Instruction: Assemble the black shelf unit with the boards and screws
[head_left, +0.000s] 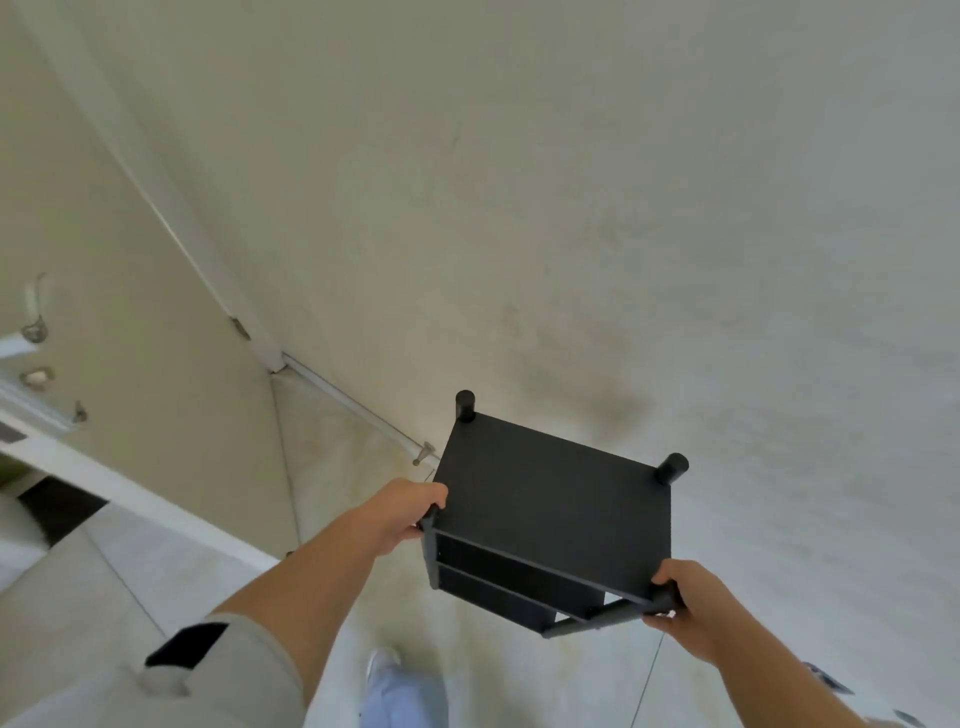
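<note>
The black shelf (553, 501) hangs above the floor (332, 457), near the wall (571, 182). The left hand (397, 514) grips its near-left post; the right hand (685, 603) curls round its near-right post.

- A plain cream wall (571, 182) fills the upper view, above and beyond both grips; faint smudges and a soft shadow mark it
- Left of the grips stands a pale door (130, 312) with a metal handle (35, 317); a white pipe (343, 400) slants down along the wall's foot
- Below the grips lies a light tiled floor (156, 571) with thin grout lines; daylight is even
</note>
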